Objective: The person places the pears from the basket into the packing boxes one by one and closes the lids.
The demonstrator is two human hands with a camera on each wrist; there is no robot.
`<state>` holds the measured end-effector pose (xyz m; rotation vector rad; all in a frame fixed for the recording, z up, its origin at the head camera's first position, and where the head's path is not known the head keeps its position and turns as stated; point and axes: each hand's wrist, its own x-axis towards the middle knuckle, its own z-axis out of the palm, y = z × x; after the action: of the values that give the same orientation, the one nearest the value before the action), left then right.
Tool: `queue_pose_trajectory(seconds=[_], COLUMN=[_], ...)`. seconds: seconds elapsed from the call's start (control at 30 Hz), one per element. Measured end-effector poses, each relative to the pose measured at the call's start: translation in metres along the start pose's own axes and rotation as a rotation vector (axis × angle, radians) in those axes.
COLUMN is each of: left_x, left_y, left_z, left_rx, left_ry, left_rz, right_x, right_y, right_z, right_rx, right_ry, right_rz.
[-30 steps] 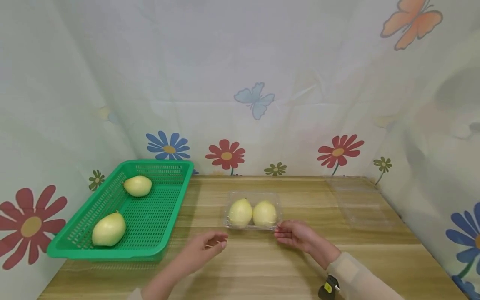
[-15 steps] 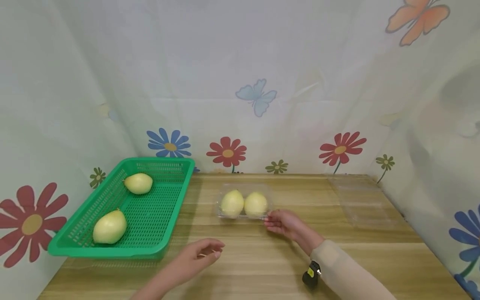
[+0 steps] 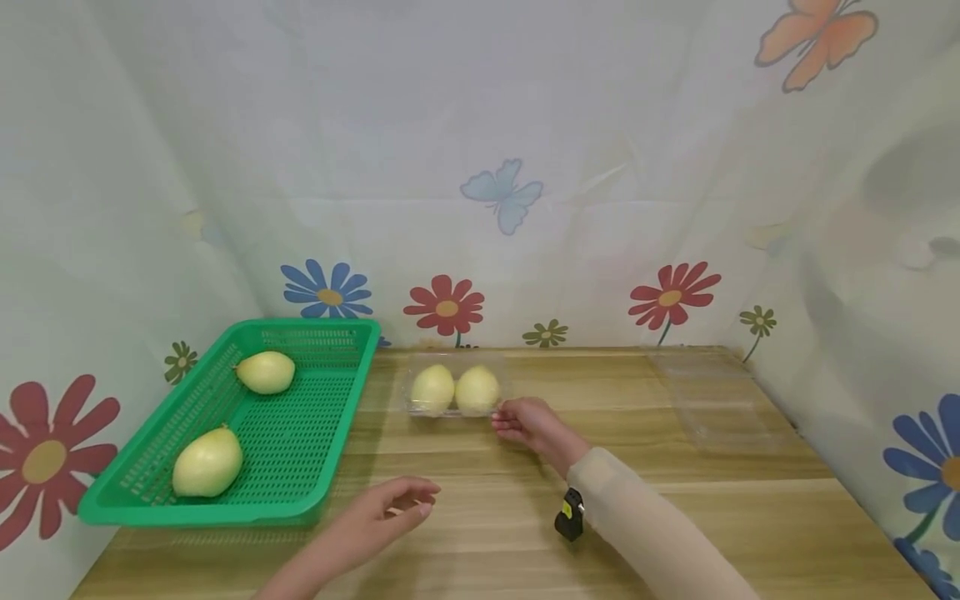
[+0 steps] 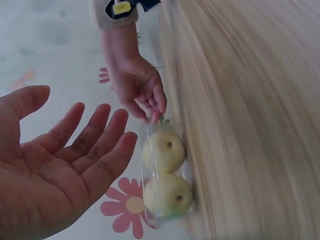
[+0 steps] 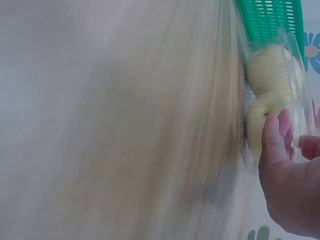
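Two pale yellow pears [image 3: 432, 388] sit side by side in a clear plastic box [image 3: 459, 412] near the table's back edge. At the box's near right corner, my right hand [image 3: 536, 427] pinches its edge between thumb and fingers; the right wrist view shows this hand [image 5: 295, 175] at the end of the box. Held above the table, nearer to me, my left hand [image 3: 378, 512] touches nothing. Its fingers are spread and loosely bent in the left wrist view, palm [image 4: 45, 185] showing.
A green plastic basket [image 3: 341, 433] stands at the left, with two more pears [image 3: 208, 462] inside. Another clear plastic container [image 3: 712, 400] lies at the back right of the wooden table [image 3: 675, 517]. A flower-printed cloth [image 3: 585, 250] hangs behind.
My right hand has moved the plastic box with its pears left and back across the table, closer to the basket. My left hand has drawn slightly back, away from the box.
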<state>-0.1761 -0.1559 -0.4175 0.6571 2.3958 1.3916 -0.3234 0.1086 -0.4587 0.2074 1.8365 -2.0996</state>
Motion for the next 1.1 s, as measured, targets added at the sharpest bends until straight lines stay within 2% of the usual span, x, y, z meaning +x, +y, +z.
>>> queue_pose_trajectory(seconds=[0.13,0.47,0.83,1.1], left_x=[0.001,0.003,0.004,0.002], left_y=[0.001,-0.004,-0.007,-0.004], left_z=[0.001,0.001,0.0,0.0], left_rx=[0.018,0.017,0.045,0.012], left_ry=[-0.011,-0.075,-0.056,-0.051], left_rz=[0.002,0.06,0.099,0.062], right_x=[0.011,0.031,0.045,0.049], right_y=[-0.006,-0.017,-0.022,-0.023], right_z=[0.015,0.042,0.053,0.059], right_rx=[-0.005,-0.037,-0.029,-0.05], right_ry=[0.025,0.052,0.086,0.104], right_rz=[0.006,0.018,0.031,0.031])
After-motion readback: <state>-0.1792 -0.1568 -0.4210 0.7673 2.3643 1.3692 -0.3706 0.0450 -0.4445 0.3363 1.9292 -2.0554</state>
